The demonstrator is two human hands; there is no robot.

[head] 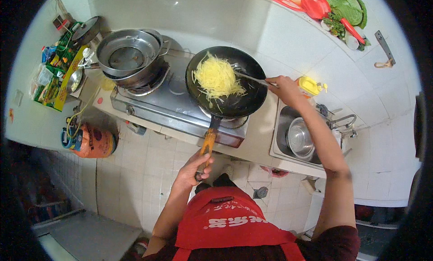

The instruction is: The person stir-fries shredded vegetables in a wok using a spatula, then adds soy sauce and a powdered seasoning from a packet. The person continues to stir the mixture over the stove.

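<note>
A black frying pan sits over the right burner of a gas stove. Its wooden handle points towards me, and my left hand is closed around the near end. Pale yellow shreds, which look like shredded potato, lie heaped in the left and middle of the pan. My right hand grips a metal spatula at the pan's right side. The spatula's head reaches into the pan by the right edge of the heap, partly hidden there.
Stacked metal pans stand on the left burner of the stove. Right of the stove, a sink holds a metal bowl. A yellow bottle stands behind it. An orange gas cylinder is on the floor at left.
</note>
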